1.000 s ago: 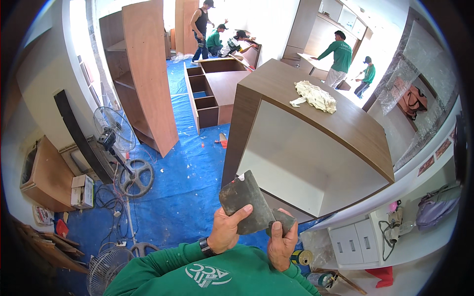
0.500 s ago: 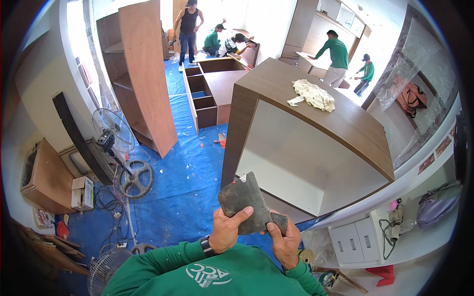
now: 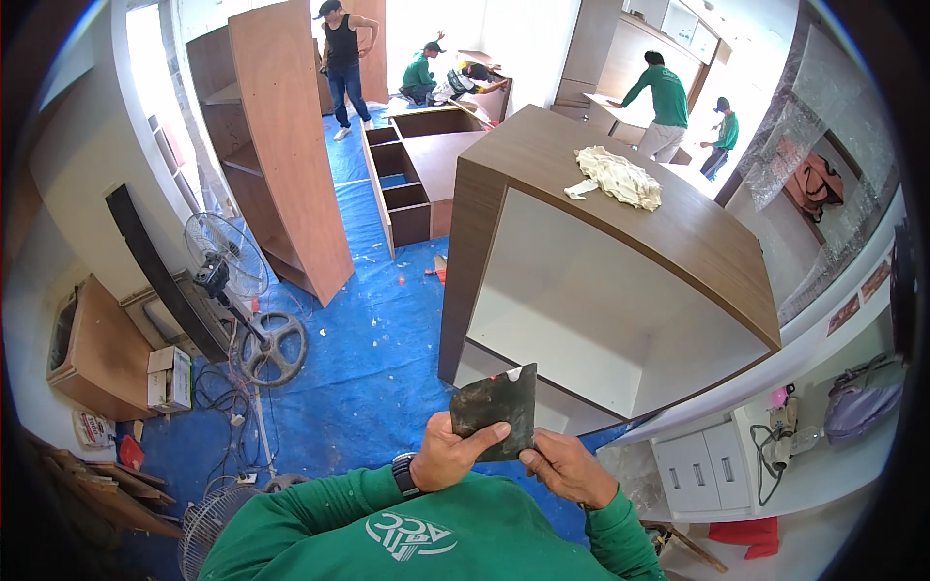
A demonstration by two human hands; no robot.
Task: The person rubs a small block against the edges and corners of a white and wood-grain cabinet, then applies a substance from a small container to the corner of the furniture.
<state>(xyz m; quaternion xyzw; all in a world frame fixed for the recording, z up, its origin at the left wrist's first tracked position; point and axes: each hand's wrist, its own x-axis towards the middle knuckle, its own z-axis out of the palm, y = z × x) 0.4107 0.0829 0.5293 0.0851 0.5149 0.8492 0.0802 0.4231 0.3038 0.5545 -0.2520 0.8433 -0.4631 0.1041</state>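
Observation:
My left hand point(image 3: 448, 457) grips a dark, thin flat plate point(image 3: 496, 407) by its lower left part, thumb across its face. A small white bit sits on the plate's top edge. My right hand point(image 3: 564, 467) is closed, its thumb and fingertips at the plate's lower right edge. Whatever those fingers pinch is hidden. Just beyond both hands stands a brown cabinet point(image 3: 463, 261) with an open white interior point(image 3: 572, 300). A crumpled cream cloth point(image 3: 620, 178) lies on top of it.
Blue sheeting point(image 3: 378, 329) covers the floor. At left are a standing fan point(image 3: 228, 257), tangled cables point(image 3: 218, 397) and a tall shelf unit point(image 3: 291, 145). An open-compartment cabinet point(image 3: 441, 179) lies behind. Several people, including one in a black top point(image 3: 343, 44), are farther back. White drawers point(image 3: 699, 470) stand right.
The plate has turned more upright and shifted right. The small dark flat piece seen in my right hand no longer shows. The person in the black top has shifted left.

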